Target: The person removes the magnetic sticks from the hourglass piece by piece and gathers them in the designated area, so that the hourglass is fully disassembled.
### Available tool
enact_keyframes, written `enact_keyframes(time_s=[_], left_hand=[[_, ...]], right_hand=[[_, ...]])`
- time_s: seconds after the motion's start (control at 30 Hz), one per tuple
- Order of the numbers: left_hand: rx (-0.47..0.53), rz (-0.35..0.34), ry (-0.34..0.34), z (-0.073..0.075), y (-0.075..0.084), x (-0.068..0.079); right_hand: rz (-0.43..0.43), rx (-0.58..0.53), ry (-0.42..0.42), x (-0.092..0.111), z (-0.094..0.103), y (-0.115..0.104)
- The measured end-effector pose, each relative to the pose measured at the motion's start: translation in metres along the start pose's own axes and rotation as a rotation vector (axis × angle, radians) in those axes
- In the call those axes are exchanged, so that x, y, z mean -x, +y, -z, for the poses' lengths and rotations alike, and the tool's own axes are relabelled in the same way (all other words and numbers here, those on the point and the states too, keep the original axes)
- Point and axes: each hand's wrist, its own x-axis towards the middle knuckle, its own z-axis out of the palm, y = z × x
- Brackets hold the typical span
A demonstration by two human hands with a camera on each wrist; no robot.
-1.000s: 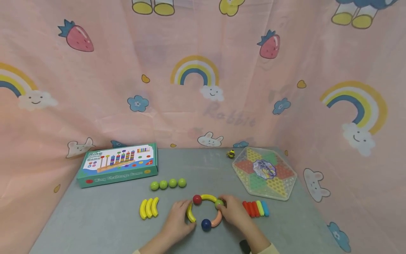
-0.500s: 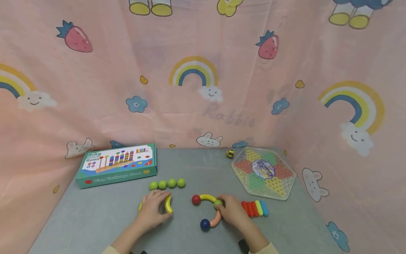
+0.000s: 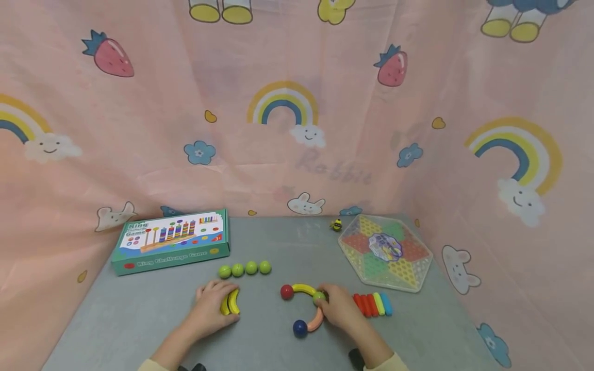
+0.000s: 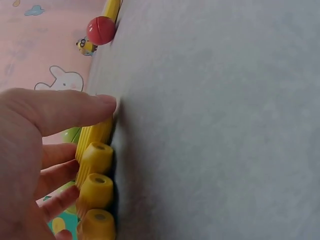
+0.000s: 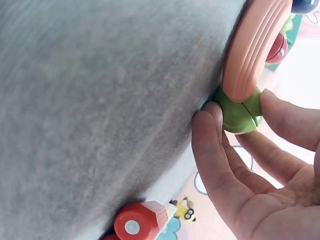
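Note:
My left hand [image 3: 210, 308] holds a yellow curved stick [image 3: 234, 302] between thumb and fingertips, at the right end of a row of similar sticks. Three of these yellow sticks [image 4: 96, 191] show their round end sockets in the left wrist view; from above the hand covers most of the row. My right hand [image 3: 340, 308] pinches a green ball [image 5: 240, 117], which joins a yellow curved stick [image 3: 303, 289] to a peach curved stick [image 3: 316, 320]. A red ball [image 3: 286, 292] and a dark blue ball [image 3: 300, 329] cap the two ends of this arc, which opens to the left.
Several green balls [image 3: 251, 267] line up behind my left hand. Red, light green and blue straight sticks [image 3: 369, 305] lie right of my right hand. A green game box [image 3: 171, 242], a hexagonal board [image 3: 386, 252] and a small bee-like figure [image 3: 336, 225] stand at the back.
My left hand has taken the yellow curved stick from beside the red ball and carried it left to the row of yellow sticks. The right hand stays on the green ball.

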Motion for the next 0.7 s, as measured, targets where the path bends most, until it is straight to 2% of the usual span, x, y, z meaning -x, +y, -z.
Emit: enact_keyframes(time_s=[0.13,0.27,0.47,0.7], left_hand=[[-0.010,-0.012,-0.017,0.001,-0.002,0.000],[0.016,-0.052,-0.019,0.002,0.004,-0.003],[0.071,-0.145,0.029,0.002,0.023,-0.009],[0.135,-0.169,0.012,-0.006,0.048,-0.023]], right_hand=[[0.006,-0.015,0.000,0.001,0.000,0.000],[0.002,-0.017,-0.003,0.001,0.001,0.001],[0.012,-0.006,-0.005,0.000,0.001,0.000],[0.017,-0.012,-0.006,0.001,0.001,-0.001]])
